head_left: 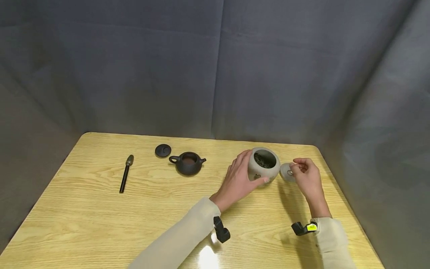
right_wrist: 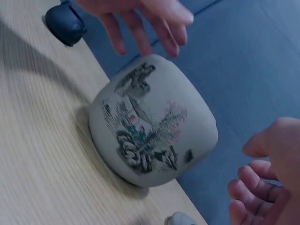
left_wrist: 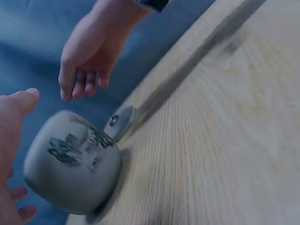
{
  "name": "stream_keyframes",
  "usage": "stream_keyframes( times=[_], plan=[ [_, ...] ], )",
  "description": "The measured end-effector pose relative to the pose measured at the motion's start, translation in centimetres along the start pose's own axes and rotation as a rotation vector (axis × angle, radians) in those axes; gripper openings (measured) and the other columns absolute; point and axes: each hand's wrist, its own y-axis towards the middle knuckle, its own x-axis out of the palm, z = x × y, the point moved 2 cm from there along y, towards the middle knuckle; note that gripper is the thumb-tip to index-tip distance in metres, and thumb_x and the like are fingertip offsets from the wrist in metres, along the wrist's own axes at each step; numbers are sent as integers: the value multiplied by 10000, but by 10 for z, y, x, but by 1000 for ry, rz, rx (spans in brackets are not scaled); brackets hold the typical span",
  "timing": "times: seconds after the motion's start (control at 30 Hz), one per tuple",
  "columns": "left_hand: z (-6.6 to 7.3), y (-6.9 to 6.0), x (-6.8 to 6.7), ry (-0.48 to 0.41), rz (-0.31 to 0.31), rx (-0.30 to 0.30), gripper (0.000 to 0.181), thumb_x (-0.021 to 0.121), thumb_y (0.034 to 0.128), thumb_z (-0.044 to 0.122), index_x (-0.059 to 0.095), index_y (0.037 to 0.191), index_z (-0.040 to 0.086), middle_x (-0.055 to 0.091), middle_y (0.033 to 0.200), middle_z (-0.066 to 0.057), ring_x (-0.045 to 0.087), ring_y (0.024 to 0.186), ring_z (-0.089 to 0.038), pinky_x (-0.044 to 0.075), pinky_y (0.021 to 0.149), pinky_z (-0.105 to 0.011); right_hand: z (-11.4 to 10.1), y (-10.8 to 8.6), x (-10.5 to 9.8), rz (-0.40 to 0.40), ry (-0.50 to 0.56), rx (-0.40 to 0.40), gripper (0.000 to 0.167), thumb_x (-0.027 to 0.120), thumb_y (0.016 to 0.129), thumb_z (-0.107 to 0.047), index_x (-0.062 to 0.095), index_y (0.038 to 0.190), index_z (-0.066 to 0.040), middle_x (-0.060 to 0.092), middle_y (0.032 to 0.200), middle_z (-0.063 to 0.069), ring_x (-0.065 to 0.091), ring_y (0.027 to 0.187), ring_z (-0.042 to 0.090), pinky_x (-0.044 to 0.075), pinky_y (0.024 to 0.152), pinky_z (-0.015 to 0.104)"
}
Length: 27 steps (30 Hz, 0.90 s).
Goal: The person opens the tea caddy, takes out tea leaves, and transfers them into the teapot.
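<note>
A pale round tea jar [head_left: 273, 172] with a painted landscape [right_wrist: 150, 131] stands uncovered, dark loose tea leaves [head_left: 263, 160] inside it. Around its left side my left hand [head_left: 236, 177] spreads, fingers and thumb apart; the left wrist view has the thumb clear of the wall. Whether any fingertip touches the jar I cannot tell. The jar's lid [left_wrist: 123, 123] lies on the table to its right, knob up. Over that lid hovers my right hand [head_left: 308, 178], fingers loosely bent and holding nothing; the left wrist view shows a gap beneath them.
Left of the jar sits a small dark teapot [head_left: 189, 169], its mouth uncovered and spout pointing right. Its round dark lid [head_left: 162, 150] lies behind it. Further left is a spoon [head_left: 125, 178] with a black handle. Grey cloth [head_left: 215, 74] hangs behind the wooden table [head_left: 84, 216].
</note>
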Motion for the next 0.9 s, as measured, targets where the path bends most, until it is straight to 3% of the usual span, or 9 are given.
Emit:
stream_keyframes(
  times=[0.17,0.43,0.6,0.73,0.83,0.9],
  plan=[
    [4,-26,-17,47,6,48,961,794,933,541,316,1685,182,356,1721,3,416,1561,-243,385,1247,-542,-5,-9,6,23,30,-57,414,612,1083,-311,598,1362,-5,633,1081,0,611,899,-5,504,725,160],
    [-6,-68,-49,44,24,30,905,803,940,504,355,1665,203,379,1702,23,383,1590,-230,346,1268,-571,-7,-23,21,-3,76,-100,475,622,1087,-352,564,1424,-22,638,1339,131,554,1076,-66,433,917,131],
    [-18,-81,-67,44,84,8,877,818,938,464,383,1652,201,413,1680,11,399,1580,-266,338,1272,-581,-8,-26,29,-39,103,-89,575,655,1069,-378,506,1509,-39,567,1493,161,558,1287,139,423,992,127],
    [-28,-89,-79,47,118,-21,865,821,940,447,399,1646,179,427,1672,-17,408,1567,-300,355,1254,-598,-6,-27,36,-62,124,-105,675,704,1039,-359,449,1574,-37,468,1590,185,497,1444,342,439,1171,335],
    [-35,-96,-90,39,139,-40,855,821,943,435,407,1643,170,426,1675,-35,413,1566,-305,358,1237,-628,-6,-27,43,-90,144,-130,746,722,1029,-349,388,1617,-36,387,1655,203,424,1524,414,362,1262,540],
    [-40,-101,-98,39,157,-50,840,822,944,423,418,1636,169,428,1673,-34,427,1558,-306,364,1223,-641,-7,-26,48,-107,159,-138,789,731,1025,-339,341,1644,-45,338,1690,209,382,1554,440,318,1286,584]
  ],
)
